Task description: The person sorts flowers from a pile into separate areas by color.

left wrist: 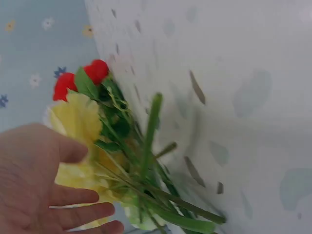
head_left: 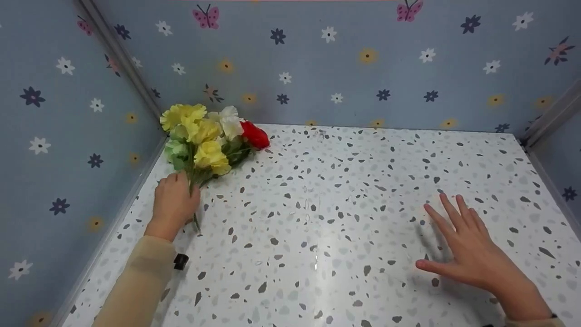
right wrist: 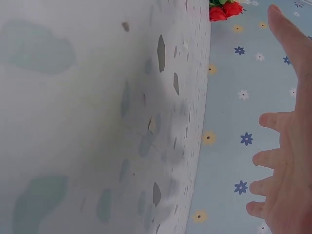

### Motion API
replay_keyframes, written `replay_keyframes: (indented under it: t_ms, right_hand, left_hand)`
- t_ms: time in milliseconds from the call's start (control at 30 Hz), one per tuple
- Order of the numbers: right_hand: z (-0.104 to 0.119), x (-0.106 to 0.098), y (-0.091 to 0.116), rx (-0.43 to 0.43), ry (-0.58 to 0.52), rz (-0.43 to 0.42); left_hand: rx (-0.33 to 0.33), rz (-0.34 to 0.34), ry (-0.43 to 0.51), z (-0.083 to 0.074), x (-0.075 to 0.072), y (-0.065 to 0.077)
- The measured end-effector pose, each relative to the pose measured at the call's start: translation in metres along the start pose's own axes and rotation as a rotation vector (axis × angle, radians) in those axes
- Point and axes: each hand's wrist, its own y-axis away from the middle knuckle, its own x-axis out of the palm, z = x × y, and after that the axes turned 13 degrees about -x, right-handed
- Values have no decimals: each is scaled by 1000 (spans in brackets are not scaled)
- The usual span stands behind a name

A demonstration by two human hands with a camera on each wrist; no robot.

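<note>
A bunch of artificial flowers point(head_left: 211, 156) lies in the back left corner of the table, with yellow, white, red and pale green blooms. Its green stems point(left wrist: 180, 207) point toward the front. My left hand point(head_left: 174, 200) is right at these stems. In the left wrist view that hand point(left wrist: 53, 180) has its thumb and fingers extended beside the yellow blooms, not wrapped round the stems. Over the right side of the table, my right hand point(head_left: 470, 252) has its fingers spread and holds nothing. The right wrist view shows red blooms point(right wrist: 225, 10) far from this hand.
The speckled white table point(head_left: 313, 213) is bounded by blue panels printed with flowers and butterflies: a back wall point(head_left: 317, 59), a left wall point(head_left: 50, 136) and a right wall point(head_left: 565, 150). A small black piece point(head_left: 180, 261) shows at the left sleeve.
</note>
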Motion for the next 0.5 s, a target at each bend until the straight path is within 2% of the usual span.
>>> replay_keyframes:
  t_ms: [67,167,400,500]
  right_hand:
    - [-1,0,1,6,-4,2]
    - [-2,1,2,13,-8,3]
    - [-7,2,4,35,7,20]
    - [-10,2,4,46,4,31]
  left_hand:
    - [-7,-51,1,5,3,-2]
    - [-3,-81,-1,10,7,-1]
    - [-64,-17,1,11,9,-5]
    - [-76,-20,0,9,8,-6]
